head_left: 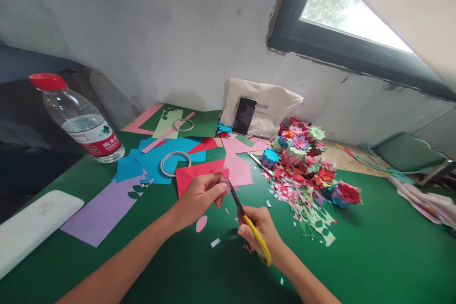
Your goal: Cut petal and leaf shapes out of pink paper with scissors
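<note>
My left hand (pixel 201 199) is closed in a pinch on a small pink piece of paper (pixel 224 172), which the fingers partly hide. In my right hand (pixel 262 228) is a pair of scissors (pixel 259 240) with yellow handles and dark blades. The blade tips meet the pink piece right at my left fingertips. Below my left hand, a loose pink paper petal (pixel 201 223) lies on the green tabletop (pixel 185 270). A white paper scrap (pixel 215 242) rests between my forearms. Behind my left hand is a red paper sheet (pixel 188 178).
Paper flowers (pixel 299 140) and a heap of paper scraps (pixel 285 180) sit to the right. Tape rolls (pixel 162 164) lie on blue sheets (pixel 133 166). A water bottle (pixel 83 126) and a white case (pixel 39 223) stand left; a phone (pixel 244 116) leans on a cloth bag (pixel 274 99).
</note>
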Demonstrator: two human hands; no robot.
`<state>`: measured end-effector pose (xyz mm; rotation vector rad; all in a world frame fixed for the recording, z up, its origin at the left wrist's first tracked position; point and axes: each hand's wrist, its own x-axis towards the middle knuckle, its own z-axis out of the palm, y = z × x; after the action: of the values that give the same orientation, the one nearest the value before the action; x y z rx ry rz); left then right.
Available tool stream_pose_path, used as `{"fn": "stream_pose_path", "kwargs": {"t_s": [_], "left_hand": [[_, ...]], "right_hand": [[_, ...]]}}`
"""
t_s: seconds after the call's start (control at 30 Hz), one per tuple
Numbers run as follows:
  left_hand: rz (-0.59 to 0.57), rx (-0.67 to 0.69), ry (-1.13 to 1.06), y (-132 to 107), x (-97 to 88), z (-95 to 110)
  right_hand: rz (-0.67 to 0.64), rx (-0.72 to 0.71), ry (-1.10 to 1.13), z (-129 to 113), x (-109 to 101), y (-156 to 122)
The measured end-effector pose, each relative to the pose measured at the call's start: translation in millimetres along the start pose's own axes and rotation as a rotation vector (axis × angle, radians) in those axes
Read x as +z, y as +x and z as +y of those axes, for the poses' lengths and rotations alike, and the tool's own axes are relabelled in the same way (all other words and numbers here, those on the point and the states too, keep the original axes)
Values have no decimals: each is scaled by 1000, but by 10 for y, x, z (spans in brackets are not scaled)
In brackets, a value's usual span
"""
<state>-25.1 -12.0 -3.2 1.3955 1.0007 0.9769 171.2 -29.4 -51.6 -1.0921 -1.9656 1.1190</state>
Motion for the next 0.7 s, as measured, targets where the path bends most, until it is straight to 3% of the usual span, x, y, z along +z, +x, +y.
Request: {"fn": "stream_pose_path", "kwargs": {"t_s": [0.7], "left_hand": [[-31,16,96,6,-149,9]], "right_hand": [[-47,51,56,55,-10,-10]]}}
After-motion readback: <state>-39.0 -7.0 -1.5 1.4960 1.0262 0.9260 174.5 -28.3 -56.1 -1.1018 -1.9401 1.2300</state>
